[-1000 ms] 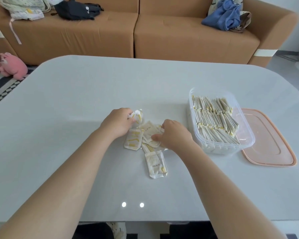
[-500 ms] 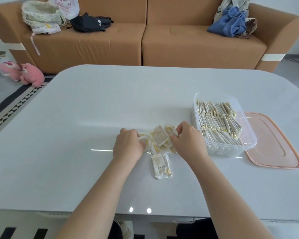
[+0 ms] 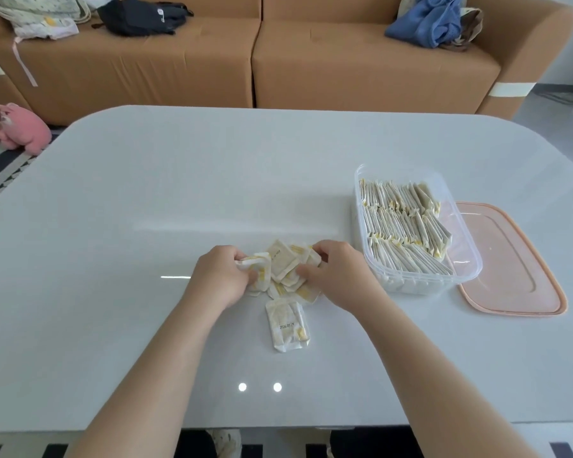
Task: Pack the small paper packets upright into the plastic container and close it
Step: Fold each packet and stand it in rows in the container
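Here, loose packets gripped btwn left hand & right hand.

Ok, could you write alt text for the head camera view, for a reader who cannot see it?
A left hand and a right hand grip a loose pile of paper packets on a pale table; a single packet lies flat nearer the person. To the right stands a clear container of upright packets, its pink lid beside it.

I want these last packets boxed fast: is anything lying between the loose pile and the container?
Nothing visible does. The loose packets, held by the left hand and right hand, lie just left of the open container; its lid lies beyond it, on the right.
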Motion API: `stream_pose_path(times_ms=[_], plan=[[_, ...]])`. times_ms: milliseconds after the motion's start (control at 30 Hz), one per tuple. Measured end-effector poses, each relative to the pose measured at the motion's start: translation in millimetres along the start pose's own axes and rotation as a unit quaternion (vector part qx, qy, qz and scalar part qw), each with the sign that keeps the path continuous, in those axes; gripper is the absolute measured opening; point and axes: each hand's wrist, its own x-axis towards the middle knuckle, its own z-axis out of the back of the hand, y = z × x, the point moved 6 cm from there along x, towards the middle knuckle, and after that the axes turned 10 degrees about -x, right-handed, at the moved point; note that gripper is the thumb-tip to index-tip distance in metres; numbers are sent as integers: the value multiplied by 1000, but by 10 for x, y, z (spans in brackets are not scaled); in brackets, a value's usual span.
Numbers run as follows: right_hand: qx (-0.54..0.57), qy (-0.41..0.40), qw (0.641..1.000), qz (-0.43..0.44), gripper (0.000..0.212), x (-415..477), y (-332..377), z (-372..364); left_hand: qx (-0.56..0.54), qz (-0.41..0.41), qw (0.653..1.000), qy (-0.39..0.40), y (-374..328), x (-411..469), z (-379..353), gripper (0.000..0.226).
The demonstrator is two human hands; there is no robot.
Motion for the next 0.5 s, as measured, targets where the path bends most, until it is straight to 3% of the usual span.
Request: stream_pose_path(times_ms=[133,333,500], plan=[[74,25,997,-10,19,-2,8,-36,-8,-28,1000,2,-49,3,5,9],[66,-14,998,-22,32,29,34,-87,-26,-57,998,8,-103,-32,28,13],[103,-34,994,-5,18,33,90,-55,-165,-33,986,-18,-50,-5,168,24]])
